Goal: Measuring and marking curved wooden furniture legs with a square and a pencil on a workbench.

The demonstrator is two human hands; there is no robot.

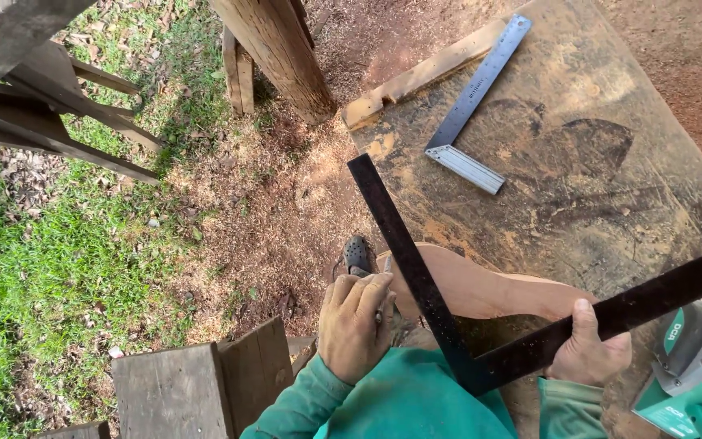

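The surface [611,106] is a worn, stained wooden board dusted with sawdust, set outdoors over bare reddish earth. A pale wooden strip [424,75] runs along its far left edge. Near that edge lies a small metal try square [471,110], its steel blade pointing toward the far end and its thick silver stock lying crosswise nearer the person.

At the near left corner of the surface rests a curved, pale reddish wooden piece [481,284]. A large dark framing square [440,317] lies over it, one arm reaching up toward the middle of the surface, the other running off to the right, the corner close to the person's body.

The right hand [588,351] has its fingers closed around the right-going arm of the framing square, thumb on top. The left hand [357,325] is curled shut around a thin pencil-like tool [385,280], its tip just beside the curved piece at the square's upward arm. Both sleeves are green.

At the near right corner sits part of a teal and grey power tool [696,366].

Beyond the left edge the ground is sawdust-strewn soil giving way to green grass [34,268]. A thick timber post [282,49] stands near the far left corner, weathered planks [42,106] lean at the far left, and a dark wooden block [197,386] sits low beside the person. A dark perforated shoe [359,254] shows below the surface's edge.
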